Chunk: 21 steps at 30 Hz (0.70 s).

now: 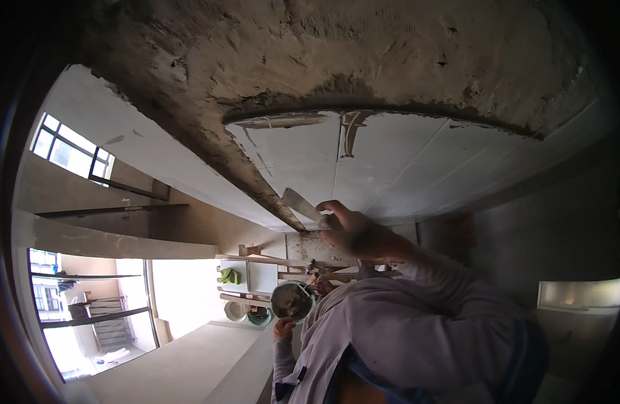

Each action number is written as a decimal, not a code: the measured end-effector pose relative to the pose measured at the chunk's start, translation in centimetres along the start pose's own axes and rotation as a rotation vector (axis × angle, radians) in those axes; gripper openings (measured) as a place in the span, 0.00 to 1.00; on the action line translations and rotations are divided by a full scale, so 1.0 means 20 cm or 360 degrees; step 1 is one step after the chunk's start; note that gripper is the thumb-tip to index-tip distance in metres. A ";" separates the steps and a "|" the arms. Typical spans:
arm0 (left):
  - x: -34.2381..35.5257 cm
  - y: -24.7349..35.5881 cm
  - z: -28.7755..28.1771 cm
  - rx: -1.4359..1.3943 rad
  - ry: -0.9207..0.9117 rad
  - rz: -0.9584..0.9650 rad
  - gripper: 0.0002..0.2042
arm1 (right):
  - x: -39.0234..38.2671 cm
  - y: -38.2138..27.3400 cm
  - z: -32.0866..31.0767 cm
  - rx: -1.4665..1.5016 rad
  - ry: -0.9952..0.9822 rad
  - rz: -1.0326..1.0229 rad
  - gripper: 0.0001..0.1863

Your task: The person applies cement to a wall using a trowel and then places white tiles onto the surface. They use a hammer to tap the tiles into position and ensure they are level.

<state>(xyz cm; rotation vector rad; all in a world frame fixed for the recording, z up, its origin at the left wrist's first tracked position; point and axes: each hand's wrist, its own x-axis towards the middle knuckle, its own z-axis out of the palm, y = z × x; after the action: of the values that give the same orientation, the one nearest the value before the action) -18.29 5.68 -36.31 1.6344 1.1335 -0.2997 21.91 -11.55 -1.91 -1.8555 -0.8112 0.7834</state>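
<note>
My right hand (347, 227) is closed round the handle of a trowel (300, 203). Its pale flat blade points up and left, close to the lower edge of the white tiles (377, 158). Wet grey mortar smears the tile joints. Lower down, my left hand (283, 328) has its fingers curled at the rim of a round bucket (273, 306). Grey mortar (293, 301) lies inside that bucket.
Rough mortar-coated wall (404, 60) borders the tiles. Wooden planks (337, 276) lie below, beside two white tiles (263, 277) and a green cloth (230, 275). A pale bucket (235, 311) and a green bucket (259, 316) stand nearby. Window openings (94, 303) are at left.
</note>
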 end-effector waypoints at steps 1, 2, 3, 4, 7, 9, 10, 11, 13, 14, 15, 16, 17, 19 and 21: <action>0.01 0.03 0.00 0.0044 -0.0007 0.0145 0.15 | -0.03 -0.01 -0.05 -0.0226 0.0127 -0.0309 0.16; 0.04 0.08 -0.01 0.0087 -0.0012 0.0287 0.14 | -0.04 -0.01 -0.11 -0.0450 0.0256 -0.0620 0.18; 0.08 0.11 -0.01 0.0129 -0.0011 0.0424 0.14 | -0.02 -0.02 -0.16 -0.0666 0.0380 -0.0936 0.21; 0.12 0.14 0.01 0.0132 0.0009 0.0407 0.14 | -0.02 -0.11 -0.23 -0.0876 0.0293 -0.0921 0.21; 0.33 0.08 0.05 -0.0077 -0.0010 0.0451 0.14 | 0.12 -0.40 -0.38 -0.1364 0.0082 -0.0910 0.21; 0.30 0.32 0.07 0.0092 0.0125 0.0699 0.14 | 0.23 -0.56 -0.44 -0.1882 0.0175 -0.1058 0.19; 0.24 0.44 0.06 -0.0007 0.0125 0.0493 0.14 | 0.30 -0.62 -0.46 -0.2019 0.0121 -0.1090 0.20; 0.28 0.35 0.08 0.0047 0.0186 0.0539 0.15 | 0.36 -0.70 -0.44 -0.2161 0.0064 -0.1151 0.21; 0.20 0.46 0.12 -0.0038 0.0224 0.0453 0.15 | 0.49 -0.76 -0.47 -0.2163 -0.0110 -0.0989 0.21; 0.19 0.39 0.16 -0.0091 0.0268 0.0454 0.15 | 0.52 -0.82 -0.47 -0.2217 -0.0147 -0.1040 0.20; 0.20 0.28 0.18 -0.0200 0.0278 0.0433 0.15 | 0.56 -0.87 -0.44 -0.2234 -0.0186 -0.0827 0.21; 0.21 0.17 0.24 -0.0306 0.0252 0.0423 0.15 | 0.58 -0.89 -0.45 -0.2217 -0.0193 -0.0901 0.21; 0.20 0.15 0.30 -0.0388 0.0184 0.0434 0.15 | 0.57 -0.87 -0.53 -0.2210 -0.0172 -0.0926 0.21; 0.05 0.13 0.36 -0.0343 0.0190 0.0524 0.15 | 0.55 -0.78 -0.71 -0.2279 -0.0196 -0.1030 0.20; 0.03 -0.25 0.47 -0.0083 0.0337 0.0451 0.17 | 0.52 -0.78 -0.77 -0.2315 -0.0289 -0.1079 0.20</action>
<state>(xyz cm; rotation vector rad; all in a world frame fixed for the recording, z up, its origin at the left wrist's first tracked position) -18.73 -2.05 -43.53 1.7841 1.0374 0.0875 36.91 -5.41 16.20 -2.3500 -2.3617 -0.2503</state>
